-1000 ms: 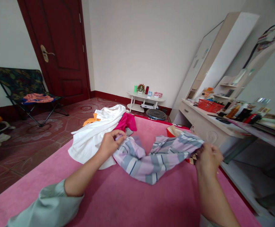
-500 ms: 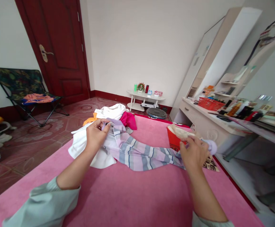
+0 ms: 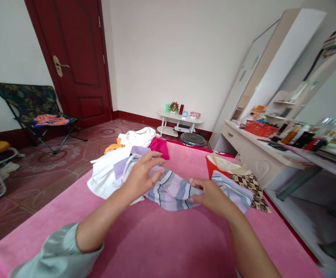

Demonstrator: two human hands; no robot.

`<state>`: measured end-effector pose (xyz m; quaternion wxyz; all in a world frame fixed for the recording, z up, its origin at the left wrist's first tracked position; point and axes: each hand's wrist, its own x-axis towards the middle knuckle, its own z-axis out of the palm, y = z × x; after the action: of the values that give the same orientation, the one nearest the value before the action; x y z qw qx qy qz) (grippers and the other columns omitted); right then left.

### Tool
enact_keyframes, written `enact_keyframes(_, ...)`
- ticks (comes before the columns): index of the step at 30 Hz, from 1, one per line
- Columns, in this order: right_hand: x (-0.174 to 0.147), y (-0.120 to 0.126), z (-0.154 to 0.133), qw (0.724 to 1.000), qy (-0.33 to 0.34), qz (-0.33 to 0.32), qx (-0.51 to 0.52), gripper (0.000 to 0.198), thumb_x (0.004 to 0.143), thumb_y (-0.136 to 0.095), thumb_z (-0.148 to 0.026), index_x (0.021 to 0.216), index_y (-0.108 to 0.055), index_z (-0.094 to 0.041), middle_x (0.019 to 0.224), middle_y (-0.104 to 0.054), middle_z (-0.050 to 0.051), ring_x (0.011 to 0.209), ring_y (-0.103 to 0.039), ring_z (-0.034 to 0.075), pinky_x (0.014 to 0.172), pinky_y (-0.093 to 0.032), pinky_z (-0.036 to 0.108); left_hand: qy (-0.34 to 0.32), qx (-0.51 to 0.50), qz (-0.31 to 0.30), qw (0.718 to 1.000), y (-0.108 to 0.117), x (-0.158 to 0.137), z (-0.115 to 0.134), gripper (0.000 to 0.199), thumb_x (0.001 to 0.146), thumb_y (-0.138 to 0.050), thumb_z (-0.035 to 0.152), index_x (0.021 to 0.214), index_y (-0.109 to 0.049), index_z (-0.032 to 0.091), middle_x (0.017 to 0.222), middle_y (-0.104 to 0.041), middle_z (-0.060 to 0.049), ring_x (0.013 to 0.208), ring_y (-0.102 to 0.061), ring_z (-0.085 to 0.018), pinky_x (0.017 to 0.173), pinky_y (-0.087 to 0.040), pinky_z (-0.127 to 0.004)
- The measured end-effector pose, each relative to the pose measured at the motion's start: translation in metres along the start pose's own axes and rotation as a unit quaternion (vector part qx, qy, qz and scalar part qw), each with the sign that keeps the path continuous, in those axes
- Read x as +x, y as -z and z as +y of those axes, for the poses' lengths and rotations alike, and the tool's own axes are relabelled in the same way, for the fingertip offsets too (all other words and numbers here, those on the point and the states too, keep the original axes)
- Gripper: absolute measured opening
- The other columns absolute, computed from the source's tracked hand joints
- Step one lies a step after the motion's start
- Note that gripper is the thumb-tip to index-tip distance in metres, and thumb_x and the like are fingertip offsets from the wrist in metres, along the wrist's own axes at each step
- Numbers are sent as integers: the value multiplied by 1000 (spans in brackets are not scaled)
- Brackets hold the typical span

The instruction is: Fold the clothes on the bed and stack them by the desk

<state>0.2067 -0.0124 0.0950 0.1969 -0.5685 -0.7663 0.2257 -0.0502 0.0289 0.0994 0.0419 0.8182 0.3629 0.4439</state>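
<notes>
A lilac, grey and white striped garment [image 3: 173, 189], its exact kind unclear, lies stretched across the pink bed cover [image 3: 162, 239]. Over its left part my left hand [image 3: 144, 173] hovers with thumb and fingers apart. My right hand [image 3: 212, 195] rests at the middle right of the cloth, thumb and curled fingers apart and fingertips touching the fabric. Beyond that hand, the garment's right end spreads over a brown-and-cream patterned cloth [image 3: 247, 181]. The left end overlaps a white garment [image 3: 104, 179].
Behind the striped cloth are a magenta garment [image 3: 159, 147] and an orange one [image 3: 114, 146]. A red and cream item [image 3: 225, 164] lies at the bed's right. A dressing table [image 3: 253, 148] carries a red basket [image 3: 260, 127]. A folding chair [image 3: 40, 104] stands left.
Both hands have let go of the garment's ends and moved inward, towards each other. The garment's right end now lies spread over the patterned cloth. The view has shifted slightly.
</notes>
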Motion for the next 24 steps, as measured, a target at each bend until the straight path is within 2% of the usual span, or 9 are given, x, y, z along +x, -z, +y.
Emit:
enact_keyframes(4,-27,10,-43,979,89,-171,65,19,60,-74,-21,78,-70,-21,71,-62,-5,65,-51,11,58,-35,21,-88,-12,-139,986,-12,-11,34,43,91,-48,42,131,-50,28,138,-48,-7,126,-44,-26,107,-32,-43)
enact_keyframes(6,-35,11,-54,966,88,-226,90,17,65,-74,-26,81,-72,-22,64,-58,-5,59,-48,10,53,-32,21,-121,1,-210,970,-16,-18,41,41,91,-46,45,128,-53,28,127,-58,-8,120,-49,-27,108,-28,-47)
enact_keyframes(7,-36,11,-54,964,78,-233,100,17,68,-72,-29,83,-73,-22,61,-55,-5,56,-46,9,50,-31,21,-126,9,-243,962,-18,-22,42,38,92,-44,46,120,-59,26,114,-65,-8,110,-56,-27,104,-31,-46)
enact_keyframes(10,-28,12,-37,977,50,-175,112,21,75,-66,-33,90,-72,-21,59,-53,-4,55,-45,10,49,-31,21,-108,54,-315,941,-15,-41,38,43,93,-39,47,82,-70,20,69,-67,-8,69,-63,-23,78,-46,-37)
enact_keyframes(14,-7,0,1,993,29,-98,62,26,72,-65,-29,95,-71,-19,71,-63,-1,65,-54,14,59,-39,23,-96,101,-381,914,7,-76,38,39,91,-45,38,64,-68,21,55,-63,-7,50,-56,-20,55,-41,-32)
enact_keyframes(18,6,-25,19,998,12,-45,-42,28,64,-69,-25,91,-72,-21,80,-67,2,72,-57,17,63,-40,25,-97,135,-445,880,36,-93,53,34,88,-48,35,63,-68,24,55,-64,-5,47,-54,-20,48,-35,-32)
enact_keyframes(20,8,-34,19,996,5,-37,-85,19,60,-70,-23,79,-72,-21,77,-66,1,71,-56,16,61,-37,25,-84,128,-467,871,44,-91,62,31,86,-50,35,63,-68,23,55,-63,-5,48,-55,-20,48,-36,-31)
enact_keyframes(22,9,-36,16,994,7,-47,-101,5,59,-68,-19,64,-67,-19,69,-64,0,66,-55,14,58,-34,24,-65,86,-457,883,44,-82,68,29,87,-51,35,68,-69,24,59,-64,-5,53,-58,-19,51,-40,-30)
enact_keyframes(24,8,-27,10,996,15,-28,-83,3,62,-65,-19,60,-63,-18,63,-61,-1,61,-53,13,55,-32,23,-53,34,-407,911,37,-72,69,23,89,-49,33,87,-70,25,77,-69,-5,69,-63,-19,63,-47,-29)
